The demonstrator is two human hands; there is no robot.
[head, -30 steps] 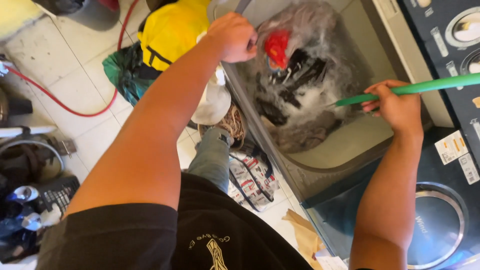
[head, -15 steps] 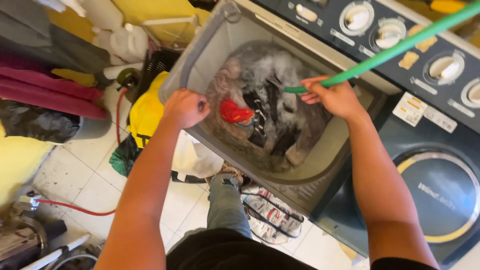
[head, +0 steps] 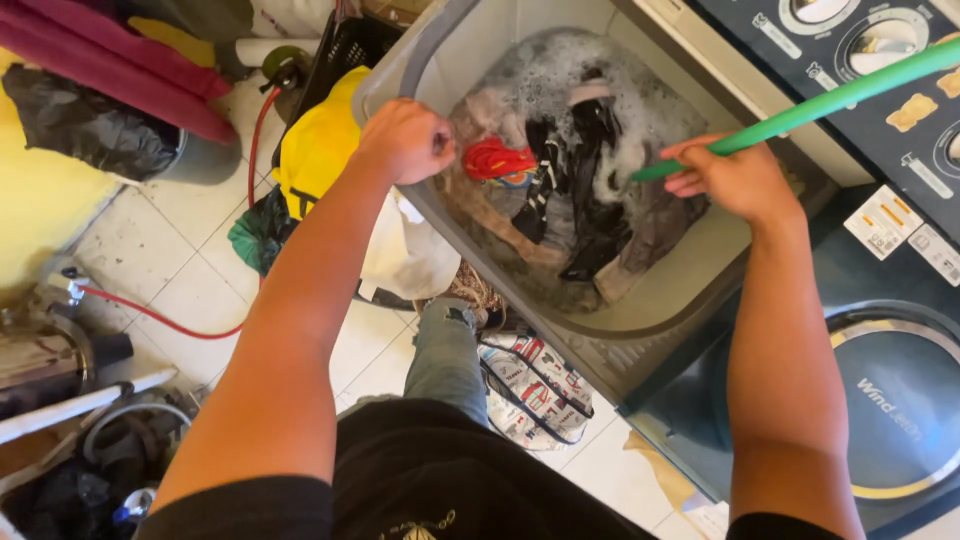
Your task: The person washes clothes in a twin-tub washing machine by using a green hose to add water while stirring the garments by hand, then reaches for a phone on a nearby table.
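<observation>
My left hand [head: 405,138] is closed on the near rim of the grey wash tub [head: 690,290] of a twin-tub washing machine. My right hand [head: 738,180] grips a green hose [head: 830,98] whose end points down into the tub. Inside lie soaked clothes [head: 580,180] in foamy water: dark garments, a brown one and a red piece [head: 495,158] near my left hand.
The machine's control panel [head: 880,50] with dials is at the top right; a round lid [head: 900,400] sits lower right. On the tiled floor lie a yellow bag [head: 320,140], a white bag [head: 405,255], a red hose [head: 160,315], a printed bag [head: 530,385] and clutter.
The view has swung so the tub sits more central. My left hand stays on the tub rim and my right hand keeps hold of the green hose over the clothes.
</observation>
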